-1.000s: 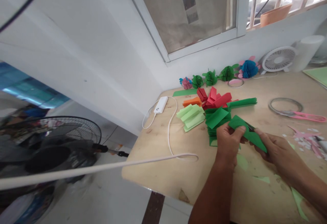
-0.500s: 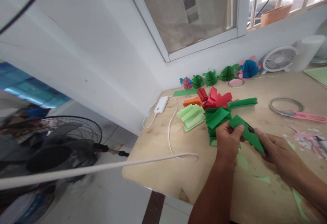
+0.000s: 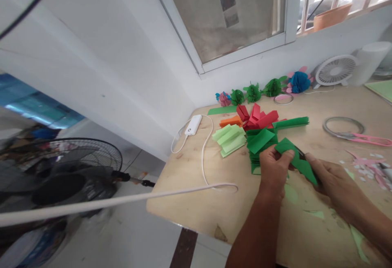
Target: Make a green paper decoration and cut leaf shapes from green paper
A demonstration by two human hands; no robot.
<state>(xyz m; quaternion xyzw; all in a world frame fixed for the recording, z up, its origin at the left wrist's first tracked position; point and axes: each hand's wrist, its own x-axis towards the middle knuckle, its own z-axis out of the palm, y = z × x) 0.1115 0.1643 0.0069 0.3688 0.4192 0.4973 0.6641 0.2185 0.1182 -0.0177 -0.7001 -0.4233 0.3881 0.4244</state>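
Observation:
My left hand (image 3: pixel 273 169) pinches a folded piece of dark green paper (image 3: pixel 301 164) between thumb and fingers. On its other side my right hand (image 3: pixel 332 178) is closed on scissors, whose dark blade (image 3: pixel 300 152) shows against the paper's upper edge. The handles are hidden in the fingers. Behind my left hand lies a stack of pleated dark green paper (image 3: pixel 260 141). Light green pleated paper (image 3: pixel 229 138) rests to its left. Red folded strips (image 3: pixel 260 118) and an orange folded piece (image 3: pixel 230 121) sit just beyond.
Paper honeycomb figures (image 3: pixel 253 93) line the wall beside a small white fan (image 3: pixel 335 71). A white power bank (image 3: pixel 193 125) with its cable is at the table's left. Pink-handled scissors (image 3: pixel 370 138), a tape roll (image 3: pixel 327 126) and paper scraps (image 3: pixel 369 168) lie at right.
Both hands stay nearly in place; the green paper and the scissors blade have shifted very slightly.

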